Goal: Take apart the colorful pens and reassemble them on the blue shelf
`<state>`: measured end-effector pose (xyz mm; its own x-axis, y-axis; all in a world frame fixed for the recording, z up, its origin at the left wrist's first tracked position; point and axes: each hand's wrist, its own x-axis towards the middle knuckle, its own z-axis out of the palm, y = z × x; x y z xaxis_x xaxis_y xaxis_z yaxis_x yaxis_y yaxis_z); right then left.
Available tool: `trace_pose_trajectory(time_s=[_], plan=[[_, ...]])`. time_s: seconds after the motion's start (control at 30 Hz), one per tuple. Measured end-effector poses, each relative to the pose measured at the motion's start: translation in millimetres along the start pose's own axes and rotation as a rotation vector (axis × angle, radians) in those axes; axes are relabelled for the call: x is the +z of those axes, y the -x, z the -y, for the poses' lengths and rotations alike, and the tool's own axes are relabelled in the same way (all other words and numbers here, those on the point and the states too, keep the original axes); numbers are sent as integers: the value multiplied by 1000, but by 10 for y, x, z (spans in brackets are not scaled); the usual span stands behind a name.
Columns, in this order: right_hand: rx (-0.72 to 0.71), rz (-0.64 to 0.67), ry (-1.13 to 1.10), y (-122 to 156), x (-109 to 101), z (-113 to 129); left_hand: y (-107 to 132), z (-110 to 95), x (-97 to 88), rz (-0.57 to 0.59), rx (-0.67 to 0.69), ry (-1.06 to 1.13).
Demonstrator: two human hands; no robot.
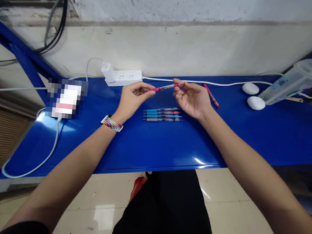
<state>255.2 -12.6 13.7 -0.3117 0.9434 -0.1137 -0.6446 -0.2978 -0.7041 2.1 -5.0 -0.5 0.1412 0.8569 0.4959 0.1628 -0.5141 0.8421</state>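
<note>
Above the blue table (155, 146), both my hands hold one pink pen (163, 88) level between them. My left hand (132, 99) pinches its pink grip end. My right hand (191, 98) pinches the clear far end with thumb and forefinger. Just below the hands, several pens (163, 114) with blue and grey grips lie side by side on the table. A separate pink pen (211, 95) lies to the right of my right hand. A patterned band sits on my left wrist.
A white power strip (123, 77) with a plugged charger stands at the back by the wall, its cable running right. Two white rounded objects (254, 97) and a tipped clear plastic cup (299, 82) lie at the far right. A blurred device (65, 98) with a white cable lies left.
</note>
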Motion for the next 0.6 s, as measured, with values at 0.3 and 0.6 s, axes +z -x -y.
trace_pose_trajectory(time_s=[0.3,0.6], plan=[[-24,-20,14,-12,-17,24,10,-28,5,26,14,-32],[-2,102,23,43,-3,42,-4,-5,-13,-6,59,4]])
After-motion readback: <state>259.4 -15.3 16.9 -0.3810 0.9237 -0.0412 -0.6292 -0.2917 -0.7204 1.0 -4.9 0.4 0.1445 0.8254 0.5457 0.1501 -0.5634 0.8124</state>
